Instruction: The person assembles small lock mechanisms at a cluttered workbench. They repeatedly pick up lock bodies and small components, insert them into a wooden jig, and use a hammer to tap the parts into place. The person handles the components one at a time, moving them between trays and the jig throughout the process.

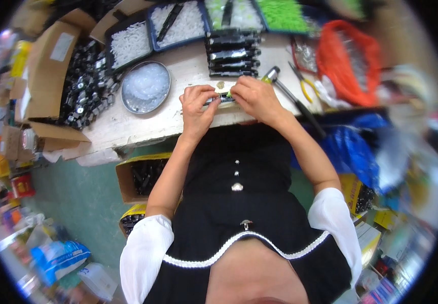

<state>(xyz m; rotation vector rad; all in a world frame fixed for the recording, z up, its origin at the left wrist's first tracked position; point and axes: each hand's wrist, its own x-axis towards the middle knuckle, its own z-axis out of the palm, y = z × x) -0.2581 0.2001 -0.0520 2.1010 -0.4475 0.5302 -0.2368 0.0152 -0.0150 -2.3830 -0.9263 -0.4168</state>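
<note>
Close to the table's front edge, my left hand (198, 105) and my right hand (256, 99) pinch the two ends of a slim black part (224, 99). A bright green bit (229, 95) shows on it beside my right fingertips. My fingers cover much of the part, so its kind is unclear. Just beyond my hands lies a stack of similar long black parts (233, 53). A hammer (271, 76) with a dark handle rests to the right of my right hand. Left of my left hand stands a round metal bowl (123, 97) with whitish translucent contents.
Trays of white pieces (130, 45) and green pieces (284, 15) line the back. A cardboard box (51, 71) and piled black parts (84, 81) stand left. Yellow-handled pliers (309, 91) and an orange-red bag (325, 55) lie right. Boxes (125, 182) sit below the table.
</note>
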